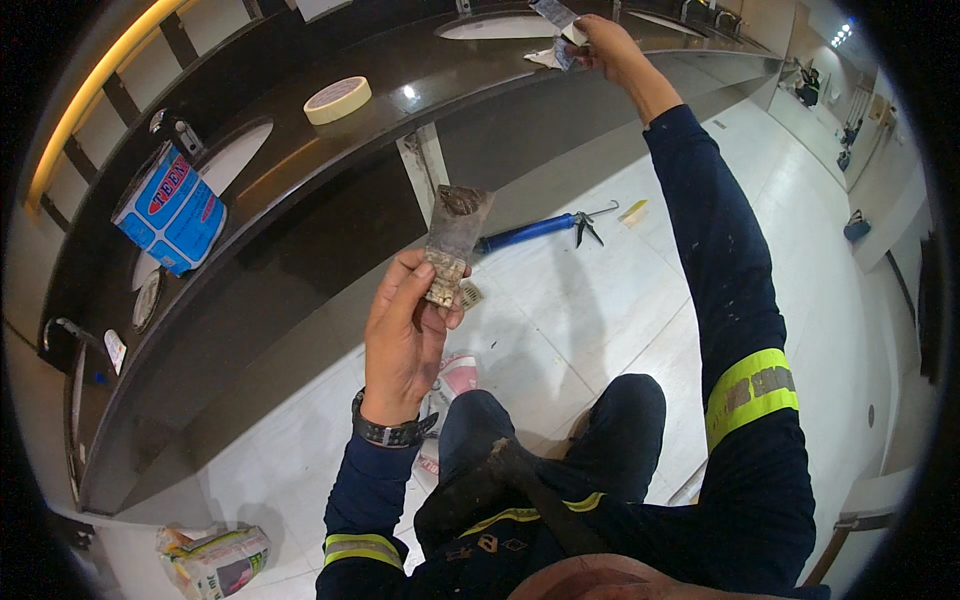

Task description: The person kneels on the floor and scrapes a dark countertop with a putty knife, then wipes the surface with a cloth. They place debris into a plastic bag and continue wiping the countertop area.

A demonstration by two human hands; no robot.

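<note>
My left hand (405,310) is closed round the crusted, stained handle of a putty knife (460,225), its flat, wide metal blade pointing up and away from me. My right hand (608,50) reaches out to the far side, over the dark countertop (425,85). Its fingers are closed on a small flat grey-and-white piece (556,14) whose kind I cannot make out. Just beneath those fingers a crumpled white wrapper (550,56) lies at the counter's edge; whether the hand touches it is unclear.
On the counter are a roll of masking tape (338,101), a blue tin (175,210), a round lid (148,299), sinks and taps. A blue caulking gun (535,232) lies on the pale tiled floor (640,310). A plastic bag (215,560) is at lower left.
</note>
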